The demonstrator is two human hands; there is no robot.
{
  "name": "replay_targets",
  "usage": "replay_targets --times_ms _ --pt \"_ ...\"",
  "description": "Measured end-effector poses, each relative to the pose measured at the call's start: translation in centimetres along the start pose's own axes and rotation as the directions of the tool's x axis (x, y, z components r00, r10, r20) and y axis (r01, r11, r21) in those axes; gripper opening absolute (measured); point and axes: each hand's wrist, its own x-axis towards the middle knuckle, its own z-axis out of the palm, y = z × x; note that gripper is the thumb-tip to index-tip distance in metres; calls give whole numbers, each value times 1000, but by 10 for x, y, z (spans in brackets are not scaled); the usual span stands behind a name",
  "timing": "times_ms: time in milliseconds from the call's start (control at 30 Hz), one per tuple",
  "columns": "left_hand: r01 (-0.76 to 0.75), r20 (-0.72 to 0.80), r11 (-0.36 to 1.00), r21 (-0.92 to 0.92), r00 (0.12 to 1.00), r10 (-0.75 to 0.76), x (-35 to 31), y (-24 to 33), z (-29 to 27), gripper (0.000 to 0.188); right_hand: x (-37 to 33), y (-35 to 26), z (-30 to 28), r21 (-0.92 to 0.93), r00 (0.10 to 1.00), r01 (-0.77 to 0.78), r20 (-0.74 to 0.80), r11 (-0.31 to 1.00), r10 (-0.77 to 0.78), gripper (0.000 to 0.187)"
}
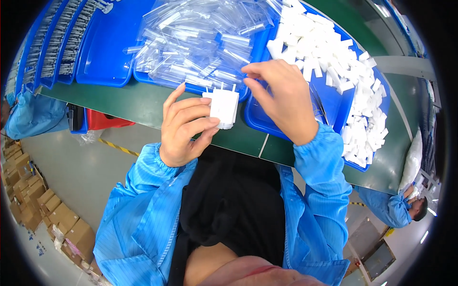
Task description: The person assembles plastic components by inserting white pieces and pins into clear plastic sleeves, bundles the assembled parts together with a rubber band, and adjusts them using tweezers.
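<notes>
The white plug adapter [223, 108], a small block with two metal pins standing up from its top, is sitting in the left hand [183, 128], above the near edge of the green table [143, 102]. The left hand is closing around it: the thumb is pressing on the lower side and the other fingers are curling on the left side, so the adapter is being held firmly with the pins pointing away from the person. The right hand [281, 97] is hovering just beside the adapter, on its right and a little higher. Its fingers are bending inward and the fingertips are coming together near the pins; I cannot tell if something thin is pinched between them. Behind the hands, a blue tray [119, 78] is carrying a heap of clear plastic bags [200, 43]. To the right, another blue tray [329, 95] is holding many white adapters [334, 52] in a pile. Both forearms are wearing blue sleeves [319, 162]. At the lower right, another person [396, 207] in blue is sitting beside the table.
</notes>
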Motion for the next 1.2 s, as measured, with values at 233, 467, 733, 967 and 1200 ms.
replay_targets --times_ms 233,467,733,967,1200 --pt "32 -54 994 -108 998 -38 -16 -10 0 43 27 -11 20 -433 963 232 230 871 -142 26" --pt "-33 -141 989 -143 990 13 -24 -18 -1 43 27 -18 21 -540 956 248 268 804 -116 21" --pt "-65 -246 995 -80 968 44 -23 -31 0 42 25 -21 14 -445 989 149 77 883 -128 25" --pt "-54 -324 997 -54 945 33 -19 -38 5 43 37 -8 34 -549 981 188 146 815 -127 32" --pt "-93 -183 995 -22 979 88 -6 -28 0 45 29 1 14 -14 993 -122 -4 992 122 27"
